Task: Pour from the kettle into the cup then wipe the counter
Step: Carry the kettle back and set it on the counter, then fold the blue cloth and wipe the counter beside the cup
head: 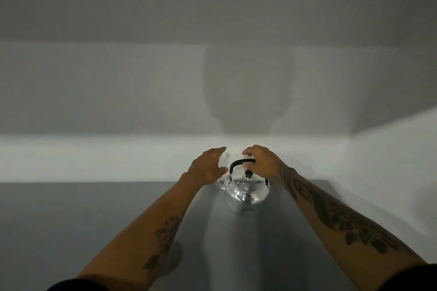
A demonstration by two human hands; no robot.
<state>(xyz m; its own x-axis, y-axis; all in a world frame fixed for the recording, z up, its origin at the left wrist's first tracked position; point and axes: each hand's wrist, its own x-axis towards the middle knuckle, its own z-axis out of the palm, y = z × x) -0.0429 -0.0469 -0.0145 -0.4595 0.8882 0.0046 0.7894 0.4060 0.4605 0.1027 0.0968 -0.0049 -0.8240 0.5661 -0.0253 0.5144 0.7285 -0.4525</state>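
A shiny metal kettle (247,192) with a black arched handle and a black lid knob stands on the grey counter (94,220), close to the white back wall. My right hand (262,163) hovers over the right end of the handle with curled fingers, not closed around it. My left hand (209,168) is open, with spread fingers cupped around a clear glass cup (224,162) that stands just left of the kettle. Most of the cup is hidden behind that hand, and I cannot tell whether the hand touches it.
The white wall (118,101) rises straight behind the counter, and a side wall (390,160) closes in on the right. A dark round shadow lies on the counter under my left forearm.
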